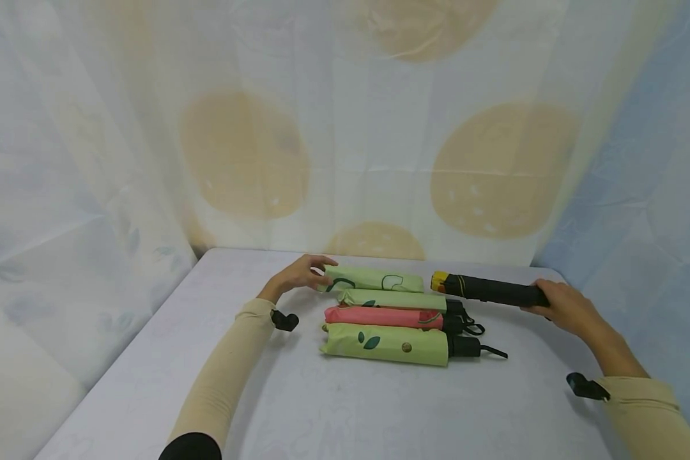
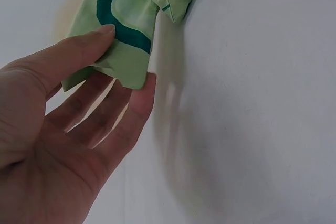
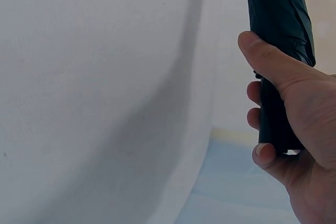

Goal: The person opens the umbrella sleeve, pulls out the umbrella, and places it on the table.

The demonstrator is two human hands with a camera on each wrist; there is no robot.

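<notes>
Five folded umbrellas: three green, one pink (image 1: 382, 317), one black. The left hand (image 1: 300, 275) pinches the farthest green umbrella's (image 1: 374, 279) end between thumb and fingers; the right hand (image 1: 563, 306) wraps the black umbrella's (image 1: 489, 289) handle.

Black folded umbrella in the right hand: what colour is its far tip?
Yellow, on the black folded umbrella; head view shows it best.
</notes>
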